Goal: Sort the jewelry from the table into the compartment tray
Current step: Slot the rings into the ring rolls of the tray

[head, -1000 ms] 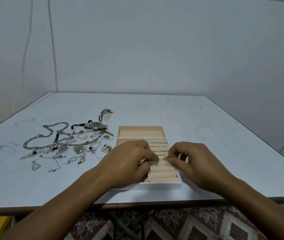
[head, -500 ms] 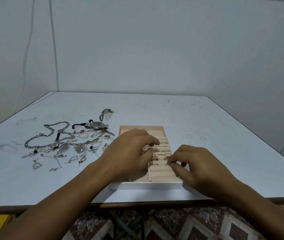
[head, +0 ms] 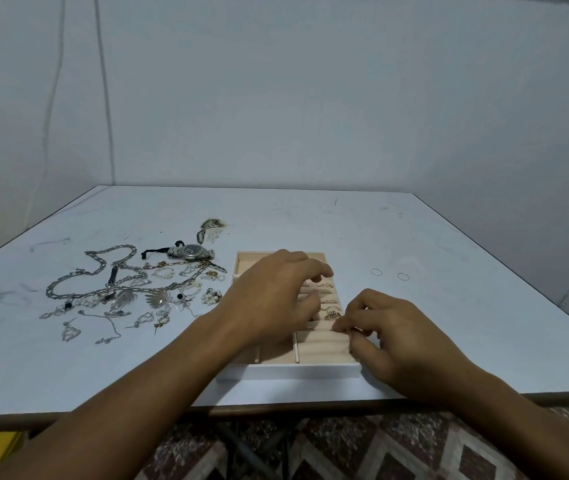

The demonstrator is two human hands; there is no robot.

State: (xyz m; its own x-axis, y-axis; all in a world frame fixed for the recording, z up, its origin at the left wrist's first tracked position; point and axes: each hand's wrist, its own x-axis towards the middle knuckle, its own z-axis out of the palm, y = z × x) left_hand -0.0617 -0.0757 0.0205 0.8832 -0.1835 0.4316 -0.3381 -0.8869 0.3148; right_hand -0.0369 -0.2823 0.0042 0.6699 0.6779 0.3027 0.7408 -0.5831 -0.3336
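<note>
The beige compartment tray (head: 290,370) lies at the table's front edge. Its right half holds padded ring rolls with several rings (head: 324,286) in the slots; an ornate gold ring (head: 331,313) sits in a middle slot. My left hand (head: 272,296) is spread over the tray's left and far compartments with relaxed fingers and holds nothing. My right hand (head: 394,337) has curled fingers, its tips at the tray's right rim just nearer than the ornate ring, with nothing seen between them. The hands hide much of the tray's interior.
A pile of jewelry (head: 120,289) lies left of the tray: chunky silver chains, pendants, earrings, pearl pieces. A wristwatch (head: 191,251) and a hair clip (head: 211,227) lie behind the pile. Two thin rings (head: 376,271) (head: 403,276) lie on the white table (head: 449,323) right of the tray.
My right hand let go of the ornate ring in the ring rolls and drew back to the tray's right rim. My left hand moved farther over the tray and its fingers straightened.
</note>
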